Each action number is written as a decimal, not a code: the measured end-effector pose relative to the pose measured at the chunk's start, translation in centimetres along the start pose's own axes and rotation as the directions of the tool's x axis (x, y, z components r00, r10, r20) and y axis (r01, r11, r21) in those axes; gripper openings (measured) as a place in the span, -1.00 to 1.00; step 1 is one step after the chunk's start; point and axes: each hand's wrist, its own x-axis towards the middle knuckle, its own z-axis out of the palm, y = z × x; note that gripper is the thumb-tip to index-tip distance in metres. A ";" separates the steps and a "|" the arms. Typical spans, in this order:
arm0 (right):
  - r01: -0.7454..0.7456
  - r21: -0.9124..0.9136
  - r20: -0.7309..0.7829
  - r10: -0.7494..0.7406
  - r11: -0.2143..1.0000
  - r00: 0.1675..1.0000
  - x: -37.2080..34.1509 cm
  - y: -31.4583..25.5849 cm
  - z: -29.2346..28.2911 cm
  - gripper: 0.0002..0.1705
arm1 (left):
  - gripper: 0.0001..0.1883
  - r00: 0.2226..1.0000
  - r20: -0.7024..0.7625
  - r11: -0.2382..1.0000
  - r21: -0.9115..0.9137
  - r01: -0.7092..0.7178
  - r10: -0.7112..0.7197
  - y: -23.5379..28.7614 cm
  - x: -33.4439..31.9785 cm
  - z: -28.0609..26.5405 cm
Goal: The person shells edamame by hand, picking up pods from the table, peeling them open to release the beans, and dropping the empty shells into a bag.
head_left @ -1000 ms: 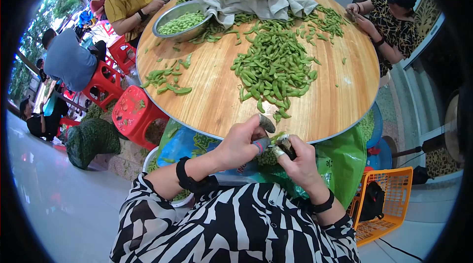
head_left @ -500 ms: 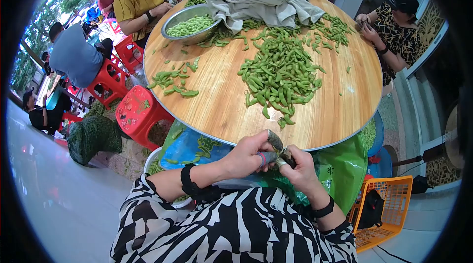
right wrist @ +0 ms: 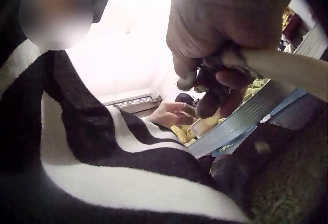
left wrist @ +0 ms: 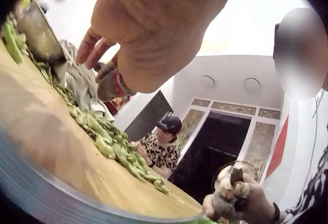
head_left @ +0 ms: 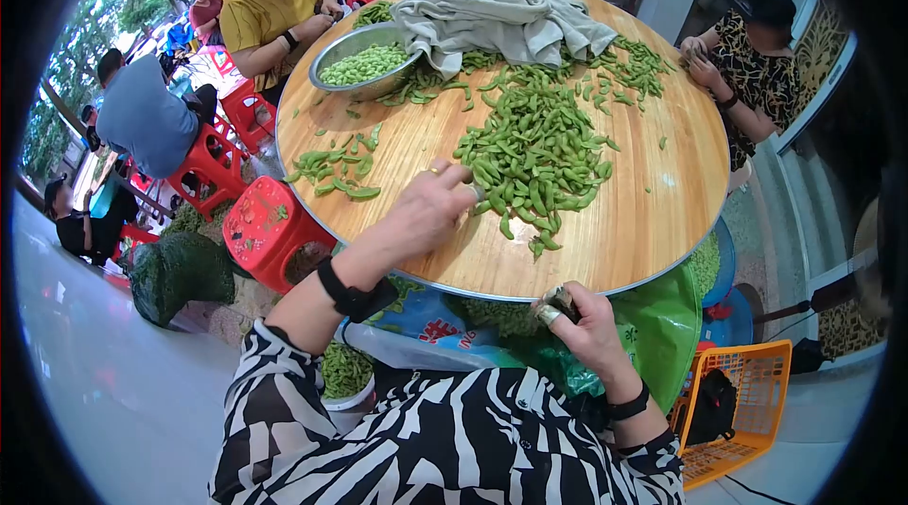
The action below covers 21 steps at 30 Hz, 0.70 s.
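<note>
Over the round wooden table (head_left: 416, 141), the left hand (head_left: 430, 210) reaches to the left edge of a heap of green pods (head_left: 534, 141). Its fingers are relaxed and partly spread, with a covering on the thumb; in the left wrist view the hand (left wrist: 148, 34) is above the pods (left wrist: 107, 139) and holds nothing visible. The right hand (head_left: 586, 325) is in front of the table's near edge, its wrapped fingers curled in toward the thumb. Whether a pod lies between them is hidden. In the right wrist view the right hand (right wrist: 220, 44) shows dark finger coverings.
A metal bowl of shelled beans (head_left: 364, 65) and a grey cloth (head_left: 501, 13) lie toward the far side. A smaller group of pods (head_left: 336, 169) is at the left. Below the edge are a green bag (head_left: 653, 325) and an orange crate (head_left: 738, 410). Other people sit around the table.
The left hand has parted from the right and moved forward and left, over the table to the heap. The right hand has stayed near the table's edge, slightly lower.
</note>
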 end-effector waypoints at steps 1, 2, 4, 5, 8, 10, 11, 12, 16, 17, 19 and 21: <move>0.002 -0.006 0.005 -0.002 1.000 1.000 0.1 0.0 -0.2 -0.83 | -0.70 0.999 0.052 0.997 0.078 -0.014 0.010 -0.3 0.1 1.0; -0.063 0.051 -0.001 0.063 0.997 0.998 0.1 0.0 -0.3 -0.85 | -0.72 0.994 0.106 0.987 0.155 -0.032 0.016 -0.6 0.1 1.8; -0.133 0.110 -0.006 0.134 0.985 0.991 0.0 -0.1 -0.5 -0.87 | -0.76 0.995 0.095 0.997 0.079 0.002 -0.009 -0.6 0.2 2.1; -0.189 0.202 0.015 0.190 0.961 0.982 0.0 -0.5 -0.4 -0.87 | -0.78 0.999 0.035 0.999 0.044 0.021 -0.022 -0.4 0.1 2.2; -0.268 0.376 0.080 0.257 0.887 0.963 0.1 -1.2 -0.3 -0.76 | -0.79 0.971 0.124 0.957 -0.182 0.224 -0.204 1.9 0.5 0.8; -0.295 0.452 0.124 0.268 0.842 0.955 0.1 -1.3 -0.1 -0.68 | -0.77 0.894 0.297 0.844 -0.328 0.425 -0.335 4.2 0.3 0.3; -0.260 0.460 0.118 0.231 0.849 0.966 0.3 -1.2 0.2 -0.62 | -0.77 0.880 0.322 0.679 -0.561 0.474 -0.349 5.3 0.2 0.5; -0.222 0.467 0.110 0.193 0.856 0.975 0.5 -1.2 0.3 -0.55 | -0.77 0.867 0.351 0.456 -0.745 0.487 -0.353 6.4 0.2 0.5; -0.234 0.610 0.106 0.214 0.757 0.971 0.4 -1.0 0.5 -0.56 | -0.75 0.849 0.431 0.026 -0.888 0.460 -0.304 9.3 0.0 1.0; -0.270 0.639 0.144 0.233 0.721 0.962 0.2 -1.1 0.4 -0.52 | -0.71 0.844 0.413 0.042 -0.890 0.453 -0.341 9.4 -0.1 1.6; -0.255 0.670 0.143 0.216 0.698 0.966 -0.2 -1.1 0.6 -0.51 | -0.70 0.819 0.431 -0.012 -0.887 0.462 -0.379 10.1 0.3 1.3; -0.239 0.702 0.141 0.198 0.671 0.970 -0.4 -1.0 0.7 -0.51 | -0.68 0.790 0.451 -0.065 -0.881 0.469 -0.415 10.5 0.4 1.5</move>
